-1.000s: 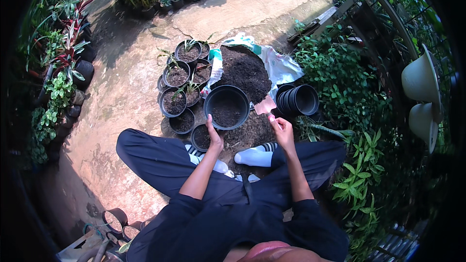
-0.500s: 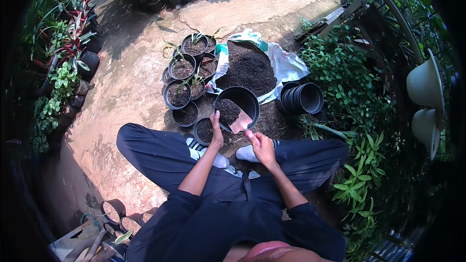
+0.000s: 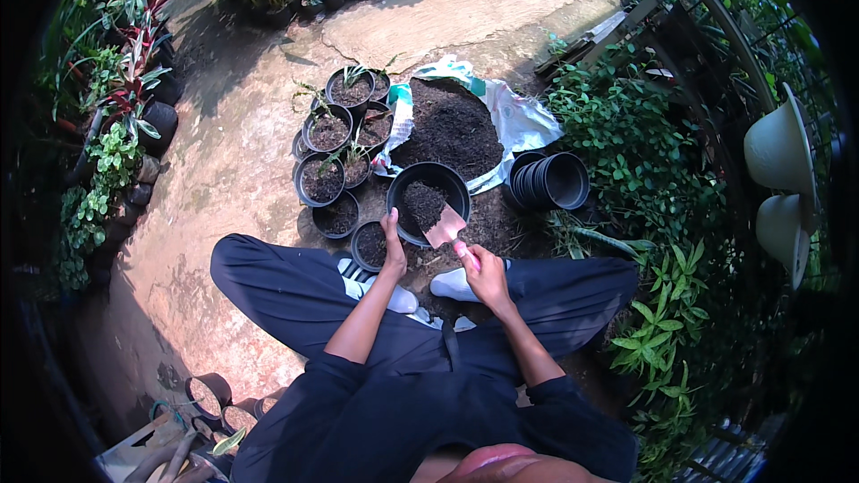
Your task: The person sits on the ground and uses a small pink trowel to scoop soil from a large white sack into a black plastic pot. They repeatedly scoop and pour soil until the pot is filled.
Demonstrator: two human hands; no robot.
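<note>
A large black plastic pot [image 3: 458, 181] stands in front of my feet, with dark soil [image 3: 423, 203] inside it. My left hand [image 3: 393, 249] holds the pot at its near left side, fingers up along the rim. My right hand [image 3: 487, 277] is closed round the pink handle of a small garden trowel [image 3: 445, 226]. The trowel's blade lies over the pot's near right rim, its tip at the soil. Close to my left hand is a smaller soil-filled pot [image 3: 368, 247]. Beyond the large pot, an opened plastic sack [image 3: 526, 125] holds a heap of dark soil [image 3: 452, 130].
Several small potted seedlings [image 3: 327, 131] cluster at the left of the sack. A nested stack of black pots [image 3: 565, 181] lies to the right. Leafy plants [image 3: 626, 134] and two pale hats [image 3: 777, 154] line the right side; more potted plants [image 3: 161, 121] edge the left.
The view has shifted slightly. The trowel blade sits a little further right relative to the pot. Both hands keep their holds.
</note>
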